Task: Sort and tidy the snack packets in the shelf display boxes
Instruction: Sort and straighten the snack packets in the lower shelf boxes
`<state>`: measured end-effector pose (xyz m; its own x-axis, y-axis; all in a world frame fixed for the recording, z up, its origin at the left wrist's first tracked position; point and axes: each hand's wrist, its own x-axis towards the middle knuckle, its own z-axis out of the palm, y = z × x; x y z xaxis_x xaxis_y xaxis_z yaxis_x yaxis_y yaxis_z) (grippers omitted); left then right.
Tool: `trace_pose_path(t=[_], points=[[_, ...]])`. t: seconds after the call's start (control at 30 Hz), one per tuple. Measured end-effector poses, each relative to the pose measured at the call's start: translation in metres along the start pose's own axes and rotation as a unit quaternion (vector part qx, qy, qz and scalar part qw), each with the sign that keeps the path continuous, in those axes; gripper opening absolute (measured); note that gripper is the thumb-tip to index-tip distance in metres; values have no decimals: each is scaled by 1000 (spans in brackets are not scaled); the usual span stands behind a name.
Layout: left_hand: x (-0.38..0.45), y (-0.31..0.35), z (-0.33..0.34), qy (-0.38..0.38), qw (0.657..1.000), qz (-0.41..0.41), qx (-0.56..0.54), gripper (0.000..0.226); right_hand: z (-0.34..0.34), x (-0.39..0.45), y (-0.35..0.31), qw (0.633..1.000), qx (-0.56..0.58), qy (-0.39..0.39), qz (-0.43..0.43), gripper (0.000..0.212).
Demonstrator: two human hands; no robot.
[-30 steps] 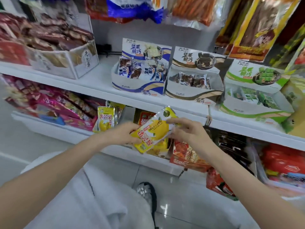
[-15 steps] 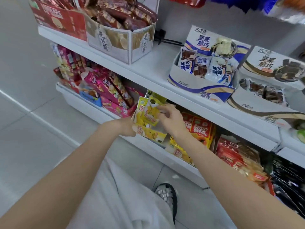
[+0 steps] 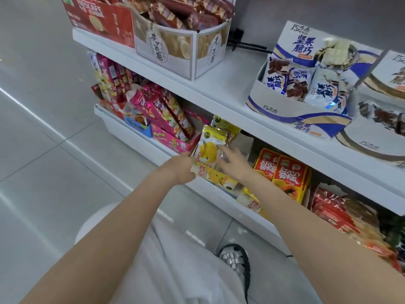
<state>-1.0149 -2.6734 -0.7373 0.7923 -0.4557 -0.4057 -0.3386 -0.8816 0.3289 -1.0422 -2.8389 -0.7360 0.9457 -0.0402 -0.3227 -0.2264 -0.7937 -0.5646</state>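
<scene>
A yellow snack packet with a mango picture stands upright at the front of the lower shelf. It sits against more yellow packets behind it and one lying flat below. My left hand grips its lower left edge. My right hand rests on its right side with the fingers spread, holding nothing. To the left is a pink display box of pink packets.
Red-orange packets and red bags fill the lower shelf to the right. On the upper shelf stand a blue-white display box, a beige box and a red carton. Grey tiled floor lies left.
The yellow packet went from mid-air in both hands into the lower shelf, leftward. It now stands upright among the other yellow packets. My right hand has loosened its hold.
</scene>
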Motion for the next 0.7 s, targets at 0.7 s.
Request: trace_pose_path(t=[0.7], points=[[-34, 274, -45, 336, 859, 364, -129, 33, -193, -294, 153, 933, -63, 352, 43, 51]])
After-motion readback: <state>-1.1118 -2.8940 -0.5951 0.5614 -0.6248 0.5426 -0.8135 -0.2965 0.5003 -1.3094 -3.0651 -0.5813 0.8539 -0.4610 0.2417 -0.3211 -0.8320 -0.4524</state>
